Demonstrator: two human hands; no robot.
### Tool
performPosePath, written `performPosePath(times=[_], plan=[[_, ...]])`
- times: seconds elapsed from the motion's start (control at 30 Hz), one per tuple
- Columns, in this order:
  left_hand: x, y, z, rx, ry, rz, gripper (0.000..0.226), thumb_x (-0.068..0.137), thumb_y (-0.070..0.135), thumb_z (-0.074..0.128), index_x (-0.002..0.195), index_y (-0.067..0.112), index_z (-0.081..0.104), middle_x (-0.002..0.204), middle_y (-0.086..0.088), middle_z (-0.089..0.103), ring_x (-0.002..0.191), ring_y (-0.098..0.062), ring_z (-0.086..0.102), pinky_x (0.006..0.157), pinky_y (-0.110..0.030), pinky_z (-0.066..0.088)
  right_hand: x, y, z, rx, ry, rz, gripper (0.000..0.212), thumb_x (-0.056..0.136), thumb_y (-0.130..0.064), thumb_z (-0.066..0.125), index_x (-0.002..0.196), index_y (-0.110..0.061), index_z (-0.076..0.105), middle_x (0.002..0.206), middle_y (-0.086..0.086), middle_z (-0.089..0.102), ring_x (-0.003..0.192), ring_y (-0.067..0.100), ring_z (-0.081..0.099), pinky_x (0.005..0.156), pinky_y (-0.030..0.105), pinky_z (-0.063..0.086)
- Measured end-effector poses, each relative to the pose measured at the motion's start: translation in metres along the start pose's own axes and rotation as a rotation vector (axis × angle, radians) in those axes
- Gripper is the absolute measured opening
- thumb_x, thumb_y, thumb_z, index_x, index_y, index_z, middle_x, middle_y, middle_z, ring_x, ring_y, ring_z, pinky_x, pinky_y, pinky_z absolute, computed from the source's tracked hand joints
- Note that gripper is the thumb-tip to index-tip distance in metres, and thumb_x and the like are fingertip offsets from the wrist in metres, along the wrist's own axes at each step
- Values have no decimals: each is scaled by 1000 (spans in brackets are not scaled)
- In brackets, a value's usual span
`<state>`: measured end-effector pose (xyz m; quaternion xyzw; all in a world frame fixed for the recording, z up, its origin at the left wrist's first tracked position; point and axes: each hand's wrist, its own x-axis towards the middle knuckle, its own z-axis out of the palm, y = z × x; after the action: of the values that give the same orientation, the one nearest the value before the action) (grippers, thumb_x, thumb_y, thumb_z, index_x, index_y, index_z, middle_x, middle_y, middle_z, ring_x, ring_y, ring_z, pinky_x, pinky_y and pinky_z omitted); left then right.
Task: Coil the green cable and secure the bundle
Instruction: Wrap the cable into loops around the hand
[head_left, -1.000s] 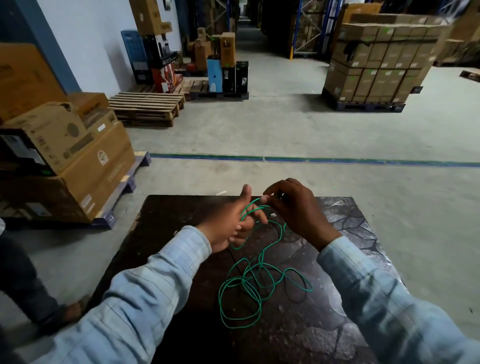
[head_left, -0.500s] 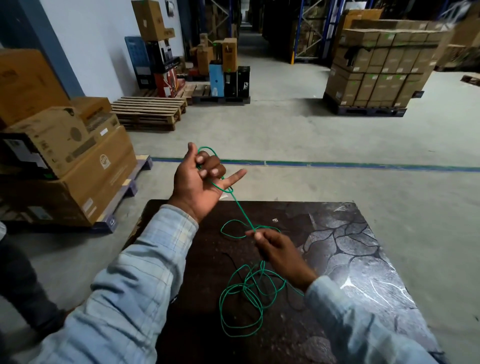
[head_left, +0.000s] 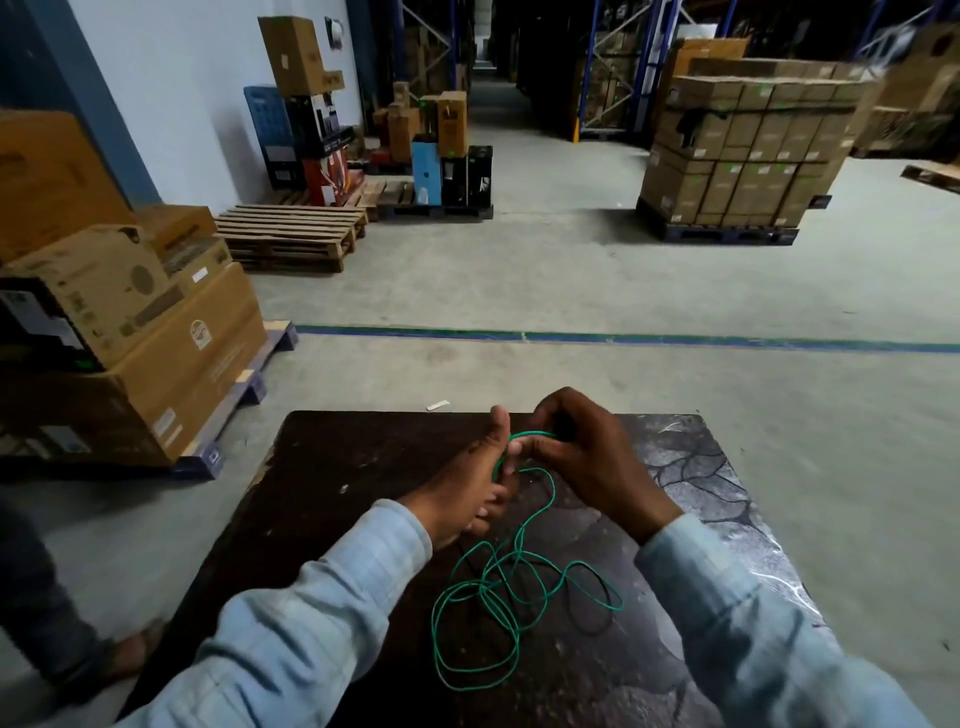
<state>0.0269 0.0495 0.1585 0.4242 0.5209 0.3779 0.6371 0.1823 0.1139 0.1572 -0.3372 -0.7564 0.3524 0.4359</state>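
Note:
A thin green cable (head_left: 488, 597) lies in loose tangled loops on the dark table (head_left: 332, 499) near its front middle. One strand rises from the pile to my hands above the table's far part. My left hand (head_left: 470, 486) holds a few turns of the cable wound around its fingers, thumb pointing up. My right hand (head_left: 582, 457) pinches the cable right beside the left fingers, and the two hands touch. Pale blue sleeves cover both forearms.
Cardboard boxes (head_left: 119, 332) on a pallet stand close to the table's left. A person's foot and leg (head_left: 78, 634) are at the lower left. Wooden pallets (head_left: 291, 234) and stacked cartons (head_left: 743, 150) stand further off across the concrete floor.
My left hand has come down from its raised position to just above the table. My right hand has risen from the pile to meet it, adding cable at the left fingers.

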Motion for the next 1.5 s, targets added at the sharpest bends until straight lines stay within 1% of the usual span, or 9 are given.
performPosePath(times=[0.2,0.37,0.53,0.63,0.73,0.87,1.0,1.23,1.5], plan=[[-11,22,-6,-473,-479,-113,49,89,69,39,73,23,40,49,5,17,35,-5,12,33,-10,12,16,5,-7,413,-149,258,14,77,-16,73,72,-9,61,52,-6,55,46,2,43,46,14,36],[-21,42,-16,-736,-697,-51,36,99,48,32,74,22,32,50,6,7,39,-5,6,31,-13,13,11,28,5,475,-66,338,22,77,-33,70,75,-11,69,57,0,55,52,9,43,52,23,34],[-26,77,-27,-802,-593,190,35,102,42,24,73,24,32,50,8,14,40,-5,11,31,-16,21,-17,48,28,463,-70,428,29,85,-40,60,84,-15,75,59,-1,54,49,9,43,48,20,32],[-20,93,-36,-821,-313,370,37,101,40,31,69,22,38,50,7,15,37,-7,14,55,-26,54,-41,55,38,440,-97,461,35,85,-38,59,95,-8,73,61,0,55,51,11,45,49,19,35],[-3,90,-42,-592,-1,470,38,100,42,35,68,22,39,45,7,19,34,-9,20,89,-56,52,-59,50,42,328,-183,371,22,92,-26,60,104,-12,72,64,-11,57,57,4,46,53,17,39],[20,63,-38,119,356,556,37,98,49,37,71,24,39,51,6,36,43,-14,35,65,-36,43,-64,25,35,-69,-310,59,27,93,-22,61,118,-29,66,87,-35,60,81,-17,54,75,5,38],[20,25,-20,688,231,357,33,101,41,38,87,15,52,70,-1,52,64,-16,53,71,-30,44,-41,-5,14,-324,-171,-229,17,94,-26,59,81,-34,51,75,-23,44,74,-10,45,67,15,34],[-1,-12,9,-168,-109,-35,68,81,82,24,65,20,45,55,1,20,40,-8,13,39,-16,7,10,1,-14,-72,27,-40,26,68,-38,82,72,-20,64,66,1,63,62,5,53,57,21,42],[-26,45,-8,-685,-447,144,47,98,57,30,68,22,35,52,4,14,38,-6,10,32,-11,10,-3,36,13,276,-39,232,37,92,-26,62,69,2,59,59,2,51,59,12,41,54,26,35]])
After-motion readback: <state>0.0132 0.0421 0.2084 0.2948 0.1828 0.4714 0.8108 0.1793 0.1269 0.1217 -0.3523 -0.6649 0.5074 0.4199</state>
